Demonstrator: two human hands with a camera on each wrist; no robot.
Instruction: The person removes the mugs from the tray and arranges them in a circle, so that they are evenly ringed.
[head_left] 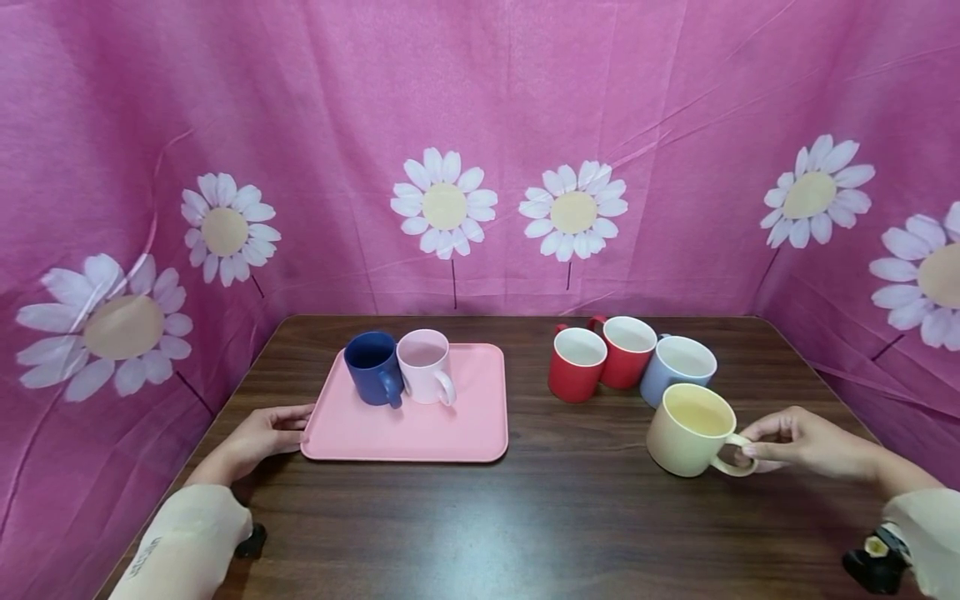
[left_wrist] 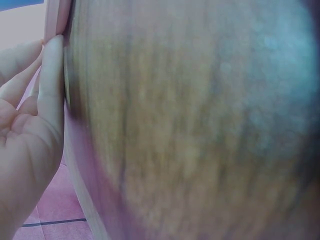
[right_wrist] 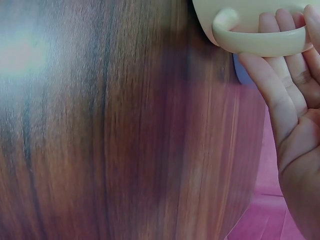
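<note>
A pink tray [head_left: 465,425] lies on the left part of the table. At its left edge my left hand [head_left: 258,437] touches the rim with nearly straight fingers and thumb; the left wrist view shows the fingertips [left_wrist: 52,47] against the rim. On the tray a dark blue mug [head_left: 372,371] stands beside a pale pink mug [head_left: 425,371]. Over on the right, my right hand [head_left: 802,446] pinches the handle of a pale yellow mug [head_left: 678,442]. That mug is slightly tilted, in front of a light blue mug [head_left: 678,367]; whether its base touches the table cannot be told.
Two red mugs, one nearer [head_left: 576,371] and one behind [head_left: 626,354], stand left of the light blue mug. The dark wooden table [head_left: 480,517] ends at a pink curtain [head_left: 502,83] with printed daisies, which also hangs along both sides.
</note>
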